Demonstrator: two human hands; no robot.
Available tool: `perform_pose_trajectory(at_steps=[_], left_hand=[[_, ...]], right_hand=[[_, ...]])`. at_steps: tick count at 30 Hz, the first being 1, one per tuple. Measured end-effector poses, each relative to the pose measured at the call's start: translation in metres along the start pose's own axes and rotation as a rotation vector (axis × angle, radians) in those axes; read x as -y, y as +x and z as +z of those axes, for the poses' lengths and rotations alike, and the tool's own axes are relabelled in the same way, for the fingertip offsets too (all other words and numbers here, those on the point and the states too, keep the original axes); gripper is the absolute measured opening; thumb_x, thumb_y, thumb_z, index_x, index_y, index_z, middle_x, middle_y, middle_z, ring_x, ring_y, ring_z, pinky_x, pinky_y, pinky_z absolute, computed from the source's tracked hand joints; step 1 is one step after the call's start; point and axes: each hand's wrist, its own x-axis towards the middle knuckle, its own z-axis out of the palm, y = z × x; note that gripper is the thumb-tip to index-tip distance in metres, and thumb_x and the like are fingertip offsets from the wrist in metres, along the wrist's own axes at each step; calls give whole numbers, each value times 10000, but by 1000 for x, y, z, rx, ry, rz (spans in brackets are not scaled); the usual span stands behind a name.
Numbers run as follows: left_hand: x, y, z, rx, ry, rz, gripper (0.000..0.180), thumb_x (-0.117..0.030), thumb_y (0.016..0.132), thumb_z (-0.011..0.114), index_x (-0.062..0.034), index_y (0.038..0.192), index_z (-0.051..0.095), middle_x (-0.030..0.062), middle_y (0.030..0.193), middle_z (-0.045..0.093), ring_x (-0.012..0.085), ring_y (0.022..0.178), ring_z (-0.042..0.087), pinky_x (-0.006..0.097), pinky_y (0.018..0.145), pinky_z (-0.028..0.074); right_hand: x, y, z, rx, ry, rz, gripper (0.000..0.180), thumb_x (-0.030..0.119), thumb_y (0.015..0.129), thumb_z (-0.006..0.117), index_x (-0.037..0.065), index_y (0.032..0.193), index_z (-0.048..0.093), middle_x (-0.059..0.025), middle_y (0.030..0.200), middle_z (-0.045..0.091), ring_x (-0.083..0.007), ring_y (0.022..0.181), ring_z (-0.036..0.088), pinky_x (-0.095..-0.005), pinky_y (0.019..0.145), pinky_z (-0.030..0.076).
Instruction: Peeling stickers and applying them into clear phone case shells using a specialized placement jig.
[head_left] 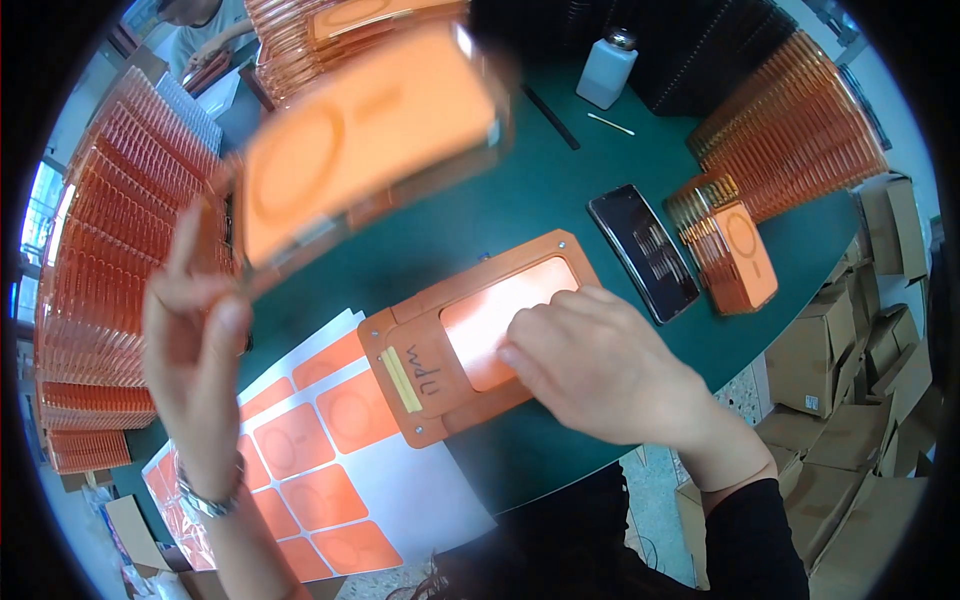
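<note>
My left hand (195, 335) is raised at the left, with its fingers at the near-left corner of an orange phone case (400, 130). The case has a ring and a short bar on its face, and it is tilted and blurred above the table. My right hand (610, 370), fingers curled, rests over the bright window of an orange fixture plate (425, 305). Whatever its fingertips may hold is hidden. The plate has handwriting, a yellow strip and corner screws. Partly under its left end lies a white sheet (425, 505) bearing orange rounded stickers (325, 497).
Right of the plate are a dark phone (643, 252) and a small stack of orange cases (742, 255). Tall case stacks (110, 270) line the left; more (790, 130) stand far right. A white pump bottle (607, 70), a cotton swab (610, 124) and a black strip (550, 116) lie farther back.
</note>
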Motion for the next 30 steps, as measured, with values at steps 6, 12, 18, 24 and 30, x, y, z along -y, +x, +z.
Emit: perform_pose_trajectory(at_steps=[6,12,18,24,30], left_hand=[[5,-94,58,91,-119,-259,119,-22,880,697,-45,928,591,245,1589,365,401,1535,209,555,1215,190],[-12,-109,93,182,329,-93,198,-62,851,744,-75,974,589,248,1561,404,450,1500,275,568,1202,203],[-15,-110,96,188,313,-87,459,-132,836,766,-50,1244,572,254,1565,385,438,1480,315,525,1192,255],[-5,-110,88,85,252,-318,809,-165,878,740,-25,1554,317,159,1222,561,264,1163,530,397,1038,401],[-4,-99,84,187,-145,-580,877,-191,889,750,-53,1598,252,-1,856,482,112,799,449,254,744,390]], right_hand=[[-43,-34,-16,-414,718,366,224,188,1054,512,14,943,600,-16,802,600,-71,737,556,-252,666,459],[-59,-33,2,-281,541,461,330,265,1036,540,-47,1102,624,-130,974,641,-214,904,617,-334,825,494],[-82,-20,12,-112,696,571,448,348,1036,578,-46,1249,595,-68,967,669,-120,935,625,-267,826,501],[-91,-6,14,32,912,746,403,386,982,670,-2,1070,606,-45,856,651,-72,774,589,-222,694,477],[-89,-6,9,49,919,777,427,401,943,715,17,1101,611,-33,907,635,-95,861,583,-248,799,470]])
